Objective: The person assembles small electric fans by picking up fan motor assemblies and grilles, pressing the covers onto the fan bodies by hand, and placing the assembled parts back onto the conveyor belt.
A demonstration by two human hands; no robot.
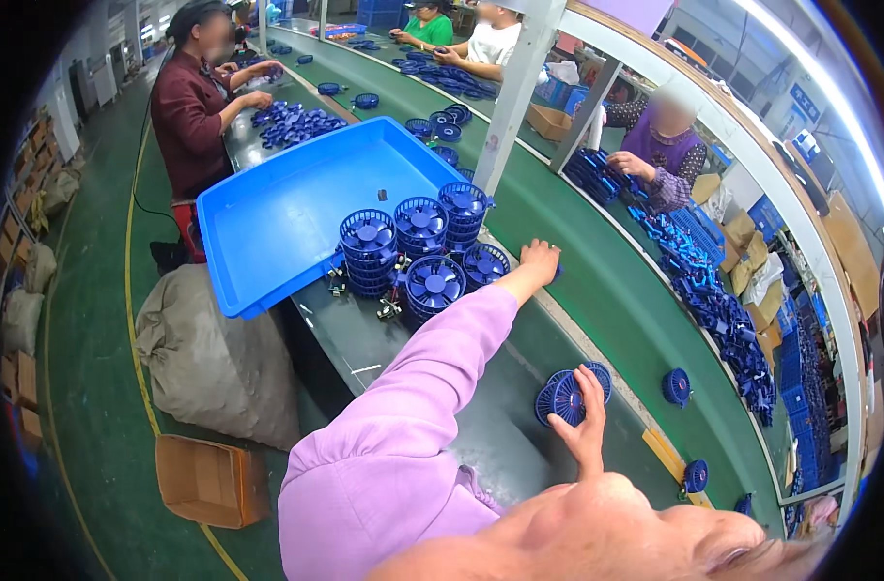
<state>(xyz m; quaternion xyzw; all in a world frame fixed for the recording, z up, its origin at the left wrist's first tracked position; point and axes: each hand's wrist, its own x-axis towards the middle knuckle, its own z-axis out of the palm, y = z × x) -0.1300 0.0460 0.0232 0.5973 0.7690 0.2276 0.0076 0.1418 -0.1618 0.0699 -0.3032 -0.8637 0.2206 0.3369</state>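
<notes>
My right hand grips a dark blue round fan cage over the worktable, thumb on one side and fingers on the other. Behind it, partly covered by the hand, a second blue cage part overlaps. My left arm, in a lilac sleeve, stretches across to the belt's near edge. There my left hand has its fingers curled down; a sliver of dark blue shows beside them, and what they hold is mostly hidden. Left of that hand stand several stacks of blue fan units with small metal parts at their sides.
A large blue tray lies beyond the stacks. The green conveyor belt runs along the right, carrying loose fan units. A white post rises beside it. A sack and an open carton stand on the floor. Co-workers sit along the line.
</notes>
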